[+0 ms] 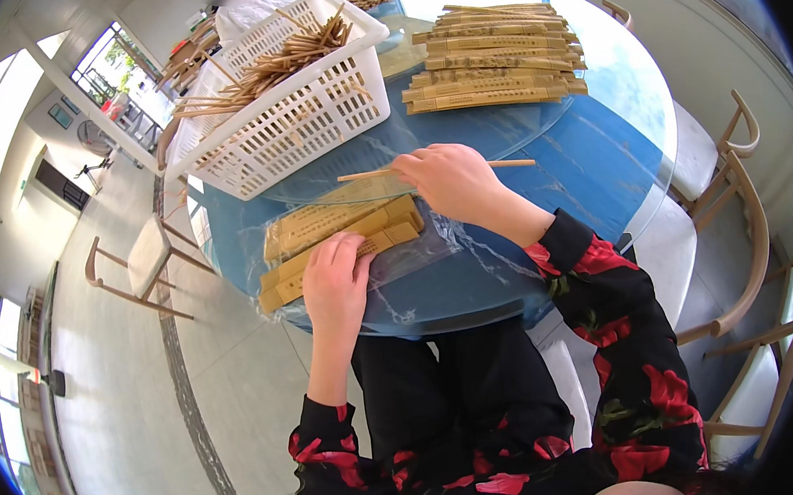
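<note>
My right hand [455,183] is closed around a pair of slim wooden chopsticks [511,163], held level above the glass; whether one or two sticks are in it is hard to see. Its fingers point left, and the stick ends show on both sides. My left hand [334,277] rests with curled fingers on a tan paper chopstick sleeve [287,285], pinching it near its middle. Beneath and beyond lie more flat paper sleeves [304,230] on a clear plastic bag [416,250]. Print covers the sleeves.
A white slatted plastic basket [296,143] heaped with loose chopsticks [288,67] stands at the far left. Filled paper sleeves [493,57] are piled on the round glass turntable at far right. Wooden chairs [145,262] surround the blue table [590,176]. A person [259,8] sits opposite.
</note>
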`<state>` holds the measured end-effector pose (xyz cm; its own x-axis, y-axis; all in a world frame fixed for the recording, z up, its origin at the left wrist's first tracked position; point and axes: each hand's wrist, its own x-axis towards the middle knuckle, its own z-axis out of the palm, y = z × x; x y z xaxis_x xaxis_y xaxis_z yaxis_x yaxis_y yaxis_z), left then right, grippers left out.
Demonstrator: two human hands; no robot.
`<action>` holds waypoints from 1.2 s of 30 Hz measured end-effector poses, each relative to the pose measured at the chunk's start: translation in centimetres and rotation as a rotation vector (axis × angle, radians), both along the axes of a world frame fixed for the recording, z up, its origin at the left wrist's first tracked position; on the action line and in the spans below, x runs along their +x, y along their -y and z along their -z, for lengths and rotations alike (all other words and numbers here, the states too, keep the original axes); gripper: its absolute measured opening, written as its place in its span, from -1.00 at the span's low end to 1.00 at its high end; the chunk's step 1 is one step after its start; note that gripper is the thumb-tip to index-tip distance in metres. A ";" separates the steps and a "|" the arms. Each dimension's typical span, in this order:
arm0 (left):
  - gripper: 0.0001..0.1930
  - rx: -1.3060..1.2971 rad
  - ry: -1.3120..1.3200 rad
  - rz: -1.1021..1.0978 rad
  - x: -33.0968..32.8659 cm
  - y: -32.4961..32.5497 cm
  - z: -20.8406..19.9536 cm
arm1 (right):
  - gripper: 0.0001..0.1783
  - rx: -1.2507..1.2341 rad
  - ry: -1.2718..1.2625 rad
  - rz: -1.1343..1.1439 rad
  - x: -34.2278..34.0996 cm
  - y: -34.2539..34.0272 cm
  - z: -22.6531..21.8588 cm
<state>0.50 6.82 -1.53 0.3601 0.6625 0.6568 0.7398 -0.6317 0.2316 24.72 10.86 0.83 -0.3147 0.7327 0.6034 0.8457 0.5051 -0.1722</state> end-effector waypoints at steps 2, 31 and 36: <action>-0.74 0.007 -0.004 0.005 0.1 0.1 -0.1 | -0.94 -0.001 -0.003 0.000 0.0 0.0 -0.2; -0.53 -0.747 1.477 0.986 0.5 -2.7 -3.2 | -0.78 -0.158 -0.401 -0.246 0.5 -0.5 -1.3; -0.54 -0.727 1.458 0.931 0.0 -3.4 -2.9 | -0.76 -0.434 -0.361 -0.406 1.0 0.1 -1.5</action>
